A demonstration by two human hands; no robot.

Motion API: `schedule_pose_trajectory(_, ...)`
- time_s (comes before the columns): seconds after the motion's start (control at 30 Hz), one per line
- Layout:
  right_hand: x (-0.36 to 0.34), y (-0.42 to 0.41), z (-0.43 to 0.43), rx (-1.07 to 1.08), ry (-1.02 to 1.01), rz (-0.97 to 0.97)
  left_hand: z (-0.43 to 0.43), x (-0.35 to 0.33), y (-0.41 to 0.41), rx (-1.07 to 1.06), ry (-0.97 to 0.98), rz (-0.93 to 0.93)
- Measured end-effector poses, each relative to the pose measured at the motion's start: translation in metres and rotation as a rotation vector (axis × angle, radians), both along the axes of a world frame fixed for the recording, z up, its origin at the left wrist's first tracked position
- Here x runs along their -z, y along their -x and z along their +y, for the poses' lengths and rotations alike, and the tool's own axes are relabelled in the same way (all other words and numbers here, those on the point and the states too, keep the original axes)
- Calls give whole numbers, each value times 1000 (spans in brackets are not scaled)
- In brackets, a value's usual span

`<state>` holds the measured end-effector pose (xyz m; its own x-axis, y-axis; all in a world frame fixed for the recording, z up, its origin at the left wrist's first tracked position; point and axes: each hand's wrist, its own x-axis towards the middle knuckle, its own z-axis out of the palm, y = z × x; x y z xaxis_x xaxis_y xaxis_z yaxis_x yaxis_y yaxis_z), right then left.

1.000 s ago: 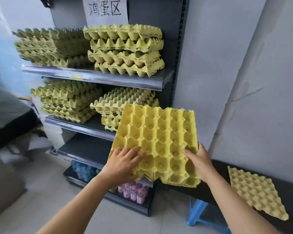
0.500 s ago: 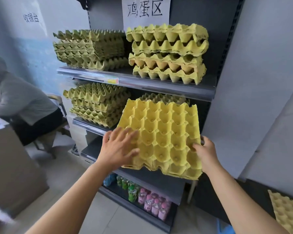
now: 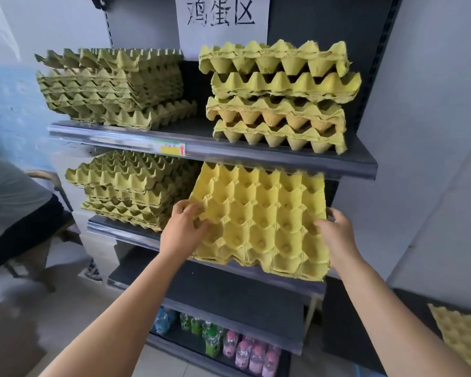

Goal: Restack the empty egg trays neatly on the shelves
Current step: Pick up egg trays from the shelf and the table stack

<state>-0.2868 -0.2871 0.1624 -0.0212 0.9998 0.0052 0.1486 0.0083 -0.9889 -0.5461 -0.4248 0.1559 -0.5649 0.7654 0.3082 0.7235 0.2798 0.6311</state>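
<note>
A dark rack (image 3: 305, 23) is seen against a pale wall, with a seated person (image 3: 11, 200) partly in view at its left. On the top shelf (image 3: 256, 156) two stacks are kept: a left stack (image 3: 112, 88) of dull green trays, unevenly aligned, and a right stack (image 3: 278, 96) of yellow trays, loosely piled with gaps between layers. On the middle shelf (image 3: 125, 235) a third stack (image 3: 131, 186) is set at the left, its layers skewed.

A few nested yellow trays (image 3: 261, 221) are held at the right of the middle shelf. They are tilted, with the far edge raised just under the top shelf and the near edge low over the middle shelf's front lip.

A paper sign (image 3: 223, 20) is fixed above the top shelf. A lone tray (image 3: 462, 338) is laid on a dark surface at the far right.

The held trays' left edge is gripped by the left hand (image 3: 182, 229), fingers curled into the cups. The right edge is clamped by the right hand (image 3: 335, 232), thumb on top.

Small bottles (image 3: 242, 349) are stood on the lowest level. A yellow tag (image 3: 173, 149) is stuck to the top shelf's lip.
</note>
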Motion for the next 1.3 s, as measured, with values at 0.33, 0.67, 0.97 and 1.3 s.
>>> schedule_pose_trajectory(0.33, -8, 42, -26, 88, 61, 295, 52, -3, 60, 138, 39, -101)
schedule_pose_trajectory(0.67, -23, 56, -6, 183, 40, 211, 97, -12, 75, 177, 1, -95)
schedule_pose_trajectory(0.97, -20, 50, -5, 182, 72, 136, 94, -9, 66, 411, -64, 416)
schedule_pose_trajectory(1.3, -15, 55, -27, 236, -168, -329, 97, 7, 48, 824, -295, 816)
